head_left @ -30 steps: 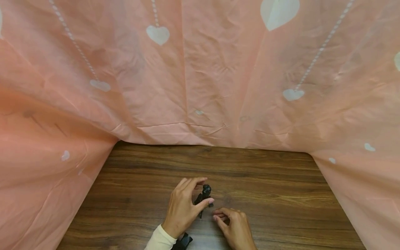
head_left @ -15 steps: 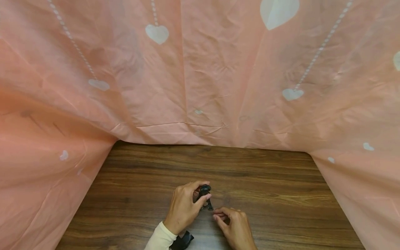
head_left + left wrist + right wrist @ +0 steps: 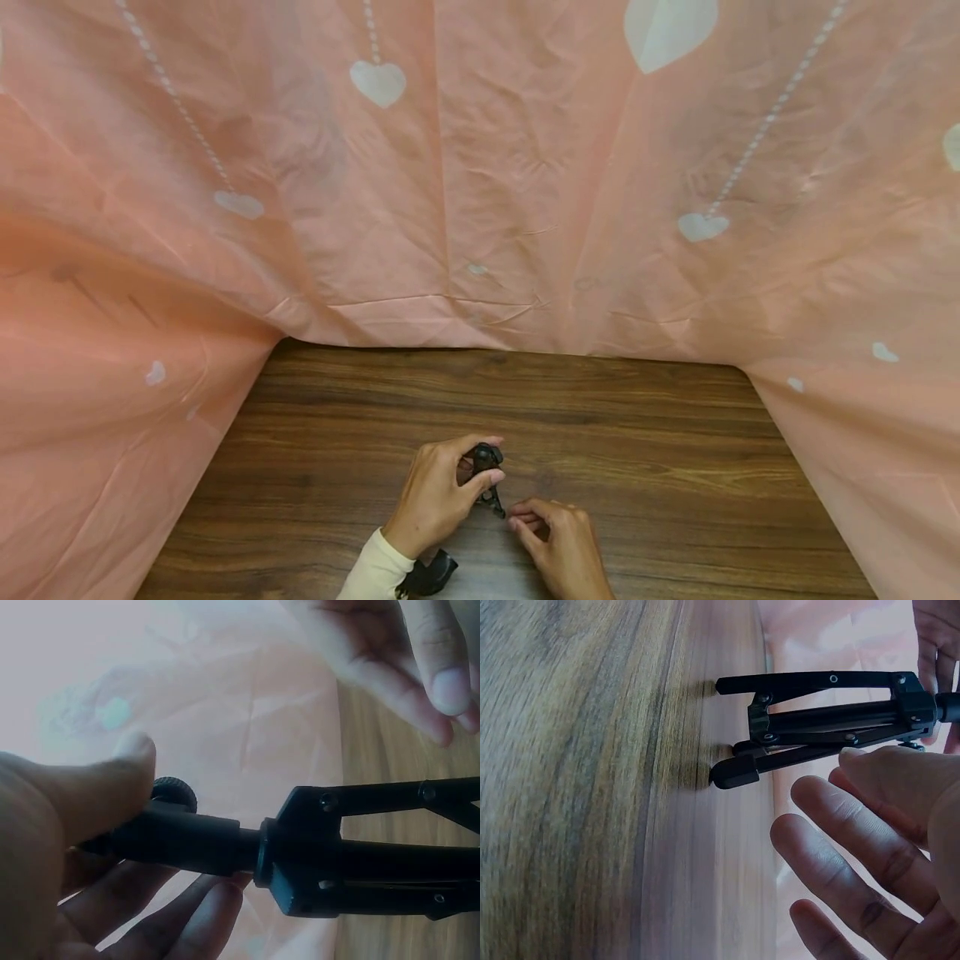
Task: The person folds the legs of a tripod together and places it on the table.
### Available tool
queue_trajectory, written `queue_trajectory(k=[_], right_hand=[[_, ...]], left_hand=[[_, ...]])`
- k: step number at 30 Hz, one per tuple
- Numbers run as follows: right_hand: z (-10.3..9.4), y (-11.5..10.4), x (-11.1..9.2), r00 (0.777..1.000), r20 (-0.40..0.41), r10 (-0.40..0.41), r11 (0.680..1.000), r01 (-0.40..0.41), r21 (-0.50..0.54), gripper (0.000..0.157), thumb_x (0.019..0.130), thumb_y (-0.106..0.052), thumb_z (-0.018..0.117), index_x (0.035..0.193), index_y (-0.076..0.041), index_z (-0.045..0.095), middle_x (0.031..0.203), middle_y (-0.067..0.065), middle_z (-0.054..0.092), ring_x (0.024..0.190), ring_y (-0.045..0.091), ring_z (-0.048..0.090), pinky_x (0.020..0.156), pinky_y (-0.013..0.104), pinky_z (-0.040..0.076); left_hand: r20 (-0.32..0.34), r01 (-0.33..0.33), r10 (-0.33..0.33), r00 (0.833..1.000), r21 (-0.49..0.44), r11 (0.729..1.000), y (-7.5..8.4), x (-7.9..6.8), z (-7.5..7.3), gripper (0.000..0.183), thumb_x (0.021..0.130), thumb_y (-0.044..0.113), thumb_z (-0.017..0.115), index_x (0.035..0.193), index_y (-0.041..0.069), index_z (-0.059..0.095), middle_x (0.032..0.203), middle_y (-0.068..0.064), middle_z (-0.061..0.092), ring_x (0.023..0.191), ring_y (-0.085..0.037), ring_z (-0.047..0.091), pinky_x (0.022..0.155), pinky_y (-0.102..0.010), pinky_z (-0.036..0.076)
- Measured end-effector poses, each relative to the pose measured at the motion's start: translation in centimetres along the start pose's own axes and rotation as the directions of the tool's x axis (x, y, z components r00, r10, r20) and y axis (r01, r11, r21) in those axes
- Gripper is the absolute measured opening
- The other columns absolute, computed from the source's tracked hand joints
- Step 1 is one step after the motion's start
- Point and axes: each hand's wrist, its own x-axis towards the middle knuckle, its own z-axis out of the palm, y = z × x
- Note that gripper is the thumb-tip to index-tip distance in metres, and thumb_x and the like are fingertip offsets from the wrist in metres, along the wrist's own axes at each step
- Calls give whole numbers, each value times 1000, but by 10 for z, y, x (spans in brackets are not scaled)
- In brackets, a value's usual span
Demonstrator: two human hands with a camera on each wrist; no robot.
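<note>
A small black tripod stands nearly upright over the table, its legs only slightly spread in the right wrist view. My left hand grips its upper part between thumb and fingers. In the left wrist view, a ridged knob sits beside my left thumb on the tripod's neck. The rubber-tipped feet are close to the wood; whether they touch it I cannot tell. My right hand is just right of the legs, fingers loosely bent, with nothing visible in its grasp.
A brown wood-grain table spreads under both hands. Pink cloth with white hearts hangs along its back and both sides. A black object is at my left wrist, below the cream sleeve.
My left thumb and fingers have closed in on the tripod's top, and the tripod has turned, its legs now pointing toward the lower right. The right hand has barely moved.
</note>
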Motion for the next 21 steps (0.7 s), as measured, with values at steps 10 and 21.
queue_trajectory(k=[10, 21], right_hand=[[1, -1, 0, 1000, 1, -7, 1000, 7, 7, 15, 77, -11, 85, 86, -20, 77, 77, -16, 72, 69, -7, 63, 58, 21, 54], [6, 1, 2, 998, 69, 10, 999, -13, 43, 11, 81, -13, 83, 90, -17, 77, 78, -11, 74, 68, -4, 65, 58, 20, 54]], left_hand=[[-87, -10, 16, 996, 72, 997, 0, 0, 8, 25, 87, 40, 73, 111, 33, 73, 92, 17, 75, 53, 10, 38, 59, -17, 48], [-44, 15, -12, 999, 55, 998, 0, 5, 10, 20, 89, 34, 74, 109, 36, 72, 73, 19, 68, 43, 3, 18, 43, -19, 28]])
